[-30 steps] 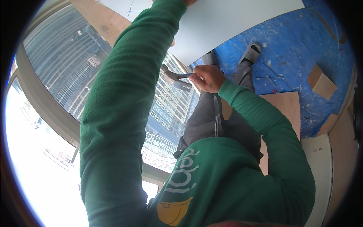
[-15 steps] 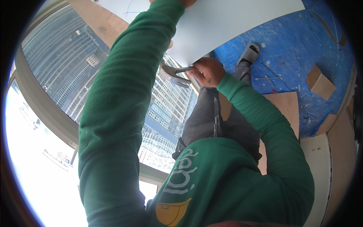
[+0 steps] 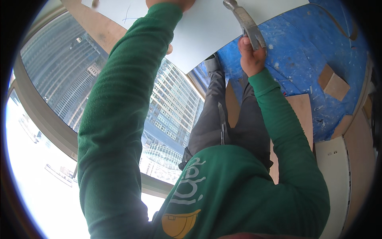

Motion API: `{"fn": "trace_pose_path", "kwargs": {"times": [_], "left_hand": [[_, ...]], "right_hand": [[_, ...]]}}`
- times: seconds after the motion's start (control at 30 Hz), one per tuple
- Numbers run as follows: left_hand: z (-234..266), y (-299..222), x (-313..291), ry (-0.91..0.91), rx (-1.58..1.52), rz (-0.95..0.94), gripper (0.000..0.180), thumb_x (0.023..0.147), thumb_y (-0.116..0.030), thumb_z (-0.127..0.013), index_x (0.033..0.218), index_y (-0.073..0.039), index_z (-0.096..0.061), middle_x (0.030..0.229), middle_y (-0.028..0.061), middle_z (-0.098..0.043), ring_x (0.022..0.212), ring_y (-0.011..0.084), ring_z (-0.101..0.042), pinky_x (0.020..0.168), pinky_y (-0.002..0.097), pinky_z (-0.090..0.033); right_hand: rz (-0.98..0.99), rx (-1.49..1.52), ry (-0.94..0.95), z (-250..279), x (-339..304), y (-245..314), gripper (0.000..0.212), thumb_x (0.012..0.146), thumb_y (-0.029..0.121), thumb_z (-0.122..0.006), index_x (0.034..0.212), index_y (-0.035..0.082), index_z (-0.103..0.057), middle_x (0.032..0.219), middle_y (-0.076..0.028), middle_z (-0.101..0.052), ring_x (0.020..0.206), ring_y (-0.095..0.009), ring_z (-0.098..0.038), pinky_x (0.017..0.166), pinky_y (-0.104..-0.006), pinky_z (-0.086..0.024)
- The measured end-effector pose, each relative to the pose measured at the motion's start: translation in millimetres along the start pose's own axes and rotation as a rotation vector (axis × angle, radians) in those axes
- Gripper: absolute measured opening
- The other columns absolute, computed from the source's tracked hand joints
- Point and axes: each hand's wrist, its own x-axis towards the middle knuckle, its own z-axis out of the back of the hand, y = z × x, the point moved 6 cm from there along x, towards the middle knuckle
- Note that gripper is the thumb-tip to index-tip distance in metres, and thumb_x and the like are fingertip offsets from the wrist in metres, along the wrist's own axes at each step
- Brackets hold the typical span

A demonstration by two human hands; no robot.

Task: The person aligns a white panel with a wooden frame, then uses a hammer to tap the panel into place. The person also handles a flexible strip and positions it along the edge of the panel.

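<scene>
My right hand (image 3: pixel 253 59) is closed around a claw hammer (image 3: pixel 247 24), whose metal head shows above the fist while its handle is mostly hidden. The hammer is held up at the right edge of a large white panel (image 3: pixel 207 34). My left arm stretches to the top of the picture, where my left hand (image 3: pixel 169 3) is at the panel. Its fingers are cut off by the upper edge, so their grip cannot be seen. A small tan patch peeks out beside the left sleeve; I cannot make out what it is.
Plywood (image 3: pixel 93 28) runs along the panel's left side, beside a tall window (image 3: pixel 59 67) overlooking buildings. Blue sheeting (image 3: pixel 294 47) covers the floor at right, with a cardboard piece (image 3: pixel 333 83) on it. Another wooden board (image 3: pixel 300 115) lies near my legs.
The hammer in my right hand has swung from beneath the panel's near corner up and to the right, its head now over the panel. My left arm has shifted slightly left. One foot has moved left.
</scene>
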Motion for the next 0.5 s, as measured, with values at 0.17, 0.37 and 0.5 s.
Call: {"fn": "trace_pose_path", "kwargs": {"times": [0.17, 0.37, 0.5], "left_hand": [[-1.7, -3.6, 5.8, 0.006, 0.018, -0.017, 0.068, 0.105, -0.048, -0.039, 0.162, -0.011, -0.033, 0.170, 0.0150, -0.024, 0.159, 0.0308, -0.016, 0.130, 0.0468, -0.007], [-3.2, -1.5, 2.8, 0.017, 0.050, -0.019, 0.067, 0.106, -0.048, -0.039, 0.162, -0.011, -0.032, 0.170, 0.0152, -0.024, 0.159, 0.0316, -0.016, 0.130, 0.0471, -0.008], [1.8, 4.5, -0.1, 0.023, 0.094, -0.008, 0.067, 0.107, -0.047, -0.038, 0.162, -0.010, -0.031, 0.170, 0.0157, -0.024, 0.159, 0.0321, -0.017, 0.129, 0.0475, -0.009]], "right_hand": [[0.199, -0.197, 0.161, -50.9, -36.1, 13.5, 0.022, 0.100, 0.022, -0.064, 0.086, 0.005, -0.065, 0.072, -0.012, -0.061, 0.061, -0.029, -0.060, 0.057, -0.0401, -0.047], [0.215, -0.327, 0.358, -92.1, -57.7, 10.3, 0.039, 0.099, 0.039, -0.066, 0.076, 0.008, -0.059, 0.071, -0.011, -0.060, 0.063, -0.033, -0.062, 0.058, -0.0461, -0.048], [0.183, -0.280, 0.235, -52.5, -29.2, 18.8, 0.036, 0.101, 0.035, -0.064, 0.078, 0.007, -0.062, 0.070, -0.011, -0.059, 0.059, -0.032, -0.058, 0.055, -0.0430, -0.045]]}}
